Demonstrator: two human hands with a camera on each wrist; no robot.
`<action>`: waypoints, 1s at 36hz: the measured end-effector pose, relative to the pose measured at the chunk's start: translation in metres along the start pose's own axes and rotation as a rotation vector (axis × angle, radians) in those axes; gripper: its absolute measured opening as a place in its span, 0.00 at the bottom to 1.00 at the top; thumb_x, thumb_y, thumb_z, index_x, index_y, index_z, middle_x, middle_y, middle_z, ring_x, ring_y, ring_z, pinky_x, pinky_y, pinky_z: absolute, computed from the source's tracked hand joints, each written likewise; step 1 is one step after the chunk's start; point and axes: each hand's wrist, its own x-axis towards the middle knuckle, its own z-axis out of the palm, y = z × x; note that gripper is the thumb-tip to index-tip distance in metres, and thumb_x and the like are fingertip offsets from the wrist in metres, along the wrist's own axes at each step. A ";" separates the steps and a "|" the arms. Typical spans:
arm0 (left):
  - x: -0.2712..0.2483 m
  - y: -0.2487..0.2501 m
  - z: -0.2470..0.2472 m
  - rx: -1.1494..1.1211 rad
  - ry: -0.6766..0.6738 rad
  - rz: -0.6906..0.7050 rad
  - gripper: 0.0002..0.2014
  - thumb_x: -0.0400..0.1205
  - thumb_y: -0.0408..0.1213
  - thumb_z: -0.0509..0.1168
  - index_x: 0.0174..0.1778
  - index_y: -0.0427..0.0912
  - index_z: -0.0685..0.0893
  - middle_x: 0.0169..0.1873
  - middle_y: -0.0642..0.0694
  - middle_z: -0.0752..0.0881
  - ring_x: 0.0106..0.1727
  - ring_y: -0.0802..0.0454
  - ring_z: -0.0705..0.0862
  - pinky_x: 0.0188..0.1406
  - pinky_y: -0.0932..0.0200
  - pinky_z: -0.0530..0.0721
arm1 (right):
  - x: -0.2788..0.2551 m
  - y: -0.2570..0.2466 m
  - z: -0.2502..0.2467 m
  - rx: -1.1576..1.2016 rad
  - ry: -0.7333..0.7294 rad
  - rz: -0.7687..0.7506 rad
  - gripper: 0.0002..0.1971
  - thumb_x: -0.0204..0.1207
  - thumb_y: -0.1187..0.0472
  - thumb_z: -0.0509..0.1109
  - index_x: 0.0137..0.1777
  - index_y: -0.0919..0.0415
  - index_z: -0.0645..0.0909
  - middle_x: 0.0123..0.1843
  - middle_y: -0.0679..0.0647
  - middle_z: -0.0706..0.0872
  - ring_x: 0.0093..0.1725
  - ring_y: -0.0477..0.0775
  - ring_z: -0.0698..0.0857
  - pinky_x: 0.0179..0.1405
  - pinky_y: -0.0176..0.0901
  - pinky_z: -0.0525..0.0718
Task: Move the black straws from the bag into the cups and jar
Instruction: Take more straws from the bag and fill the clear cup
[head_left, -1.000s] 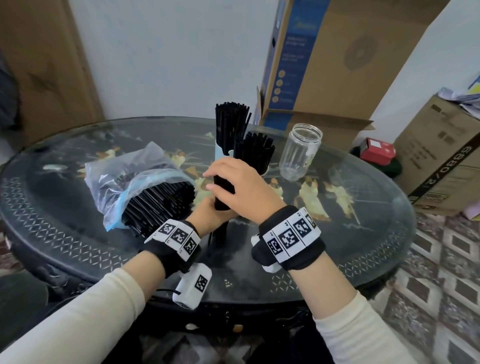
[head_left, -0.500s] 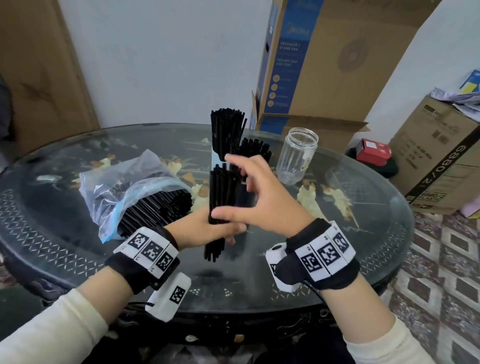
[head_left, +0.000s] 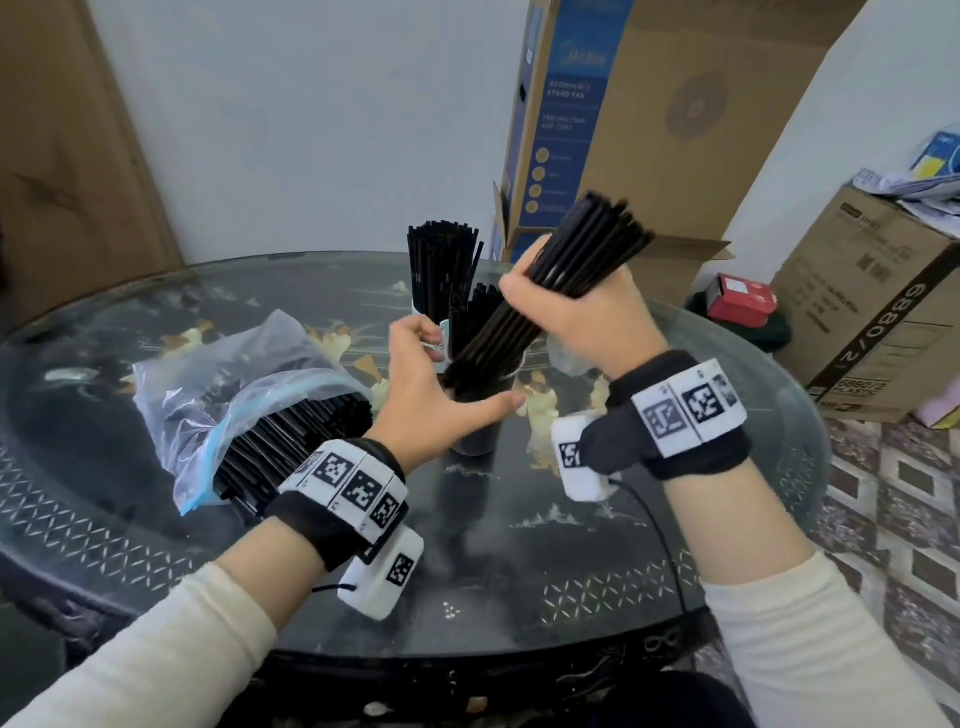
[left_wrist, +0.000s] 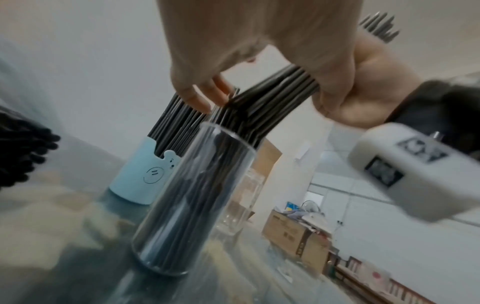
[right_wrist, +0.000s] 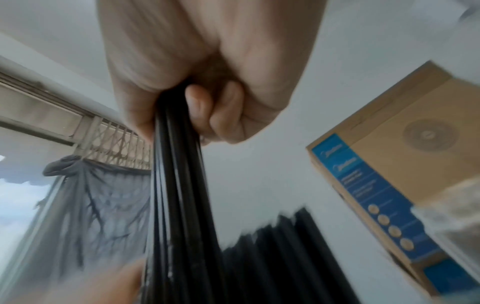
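My right hand (head_left: 561, 306) grips a bundle of black straws (head_left: 582, 260) in a fist. The bundle tilts up to the right, and its lower ends sit in the mouth of a clear glass cup (left_wrist: 197, 195) that holds several straws. My left hand (head_left: 467, 371) is open beside that cup, thumb spread; in the left wrist view its fingertips (left_wrist: 197, 98) touch the straws above the rim. A light blue cup (left_wrist: 145, 170) full of straws stands just behind. The clear bag (head_left: 249, 405) of straws lies at the left. The jar (head_left: 566, 358) is mostly hidden behind my right wrist.
Everything stands on a round dark glass table (head_left: 519, 571). A tall cardboard fan box (head_left: 649, 130) leans behind it. On the floor at the right are a second carton (head_left: 872, 312) and a small red box (head_left: 743, 296).
The bundle passed from my left hand to my right, which lifted and tilted it to the right with its lower ends in the glass cup. My left hand let go and opened.
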 end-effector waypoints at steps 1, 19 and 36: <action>0.006 -0.005 0.003 0.014 0.008 -0.021 0.46 0.55 0.62 0.79 0.61 0.56 0.59 0.59 0.49 0.65 0.62 0.51 0.70 0.65 0.56 0.75 | 0.006 0.001 -0.006 0.008 0.035 0.001 0.06 0.77 0.64 0.73 0.40 0.65 0.83 0.37 0.47 0.85 0.42 0.39 0.85 0.46 0.28 0.81; 0.039 -0.051 0.011 0.003 -0.231 -0.249 0.36 0.66 0.44 0.82 0.65 0.62 0.70 0.56 0.71 0.80 0.59 0.76 0.77 0.52 0.76 0.73 | 0.056 0.036 -0.004 -0.113 -0.005 0.089 0.07 0.75 0.60 0.74 0.40 0.64 0.82 0.37 0.49 0.84 0.42 0.48 0.86 0.47 0.38 0.85; 0.039 -0.054 0.010 0.003 -0.249 -0.245 0.42 0.63 0.50 0.82 0.70 0.65 0.68 0.64 0.64 0.80 0.68 0.64 0.76 0.71 0.50 0.76 | 0.024 0.032 0.017 -0.226 0.113 -0.193 0.44 0.74 0.50 0.77 0.84 0.54 0.56 0.82 0.48 0.63 0.81 0.45 0.64 0.81 0.49 0.66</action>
